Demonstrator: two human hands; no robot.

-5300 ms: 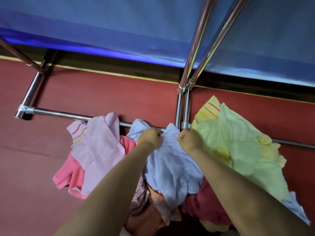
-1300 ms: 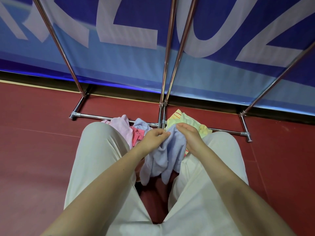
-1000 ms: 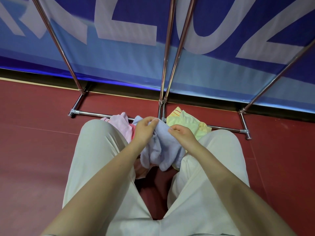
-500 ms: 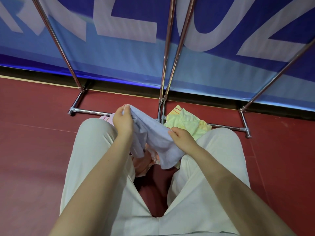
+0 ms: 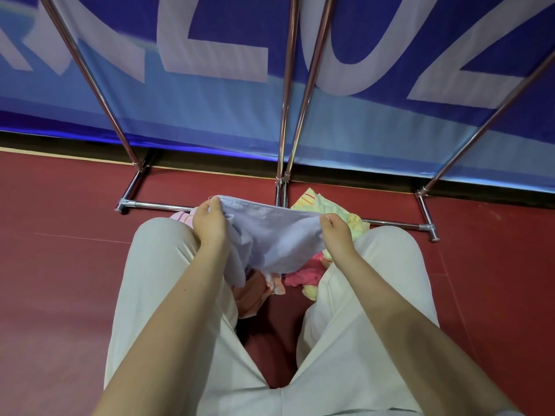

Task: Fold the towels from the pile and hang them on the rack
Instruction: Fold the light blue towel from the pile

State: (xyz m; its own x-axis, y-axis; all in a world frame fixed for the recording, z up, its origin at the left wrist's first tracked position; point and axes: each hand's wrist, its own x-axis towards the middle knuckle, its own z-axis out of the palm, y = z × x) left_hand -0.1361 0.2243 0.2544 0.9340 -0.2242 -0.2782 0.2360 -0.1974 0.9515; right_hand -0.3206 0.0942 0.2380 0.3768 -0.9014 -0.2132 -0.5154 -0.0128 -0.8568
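Note:
A pale blue towel (image 5: 276, 235) hangs stretched between my two hands above the pile. My left hand (image 5: 210, 225) pinches its top left corner and my right hand (image 5: 336, 234) grips its top right corner. Below it the pile of towels (image 5: 303, 277) lies on the red floor between my knees, with pink, orange and yellow-green pieces showing. The chrome rack (image 5: 283, 121) stands just beyond the pile, its uprights rising out of view and its base bar running along the floor.
My legs in cream trousers (image 5: 168, 295) flank the pile. A blue banner with large white letters (image 5: 210, 55) hangs behind the rack. Red floor (image 5: 60, 265) spreads to both sides.
The blue towel has come up off the pile. Over the last second my hands moved apart, spreading its top edge wide; my left hand took the corner.

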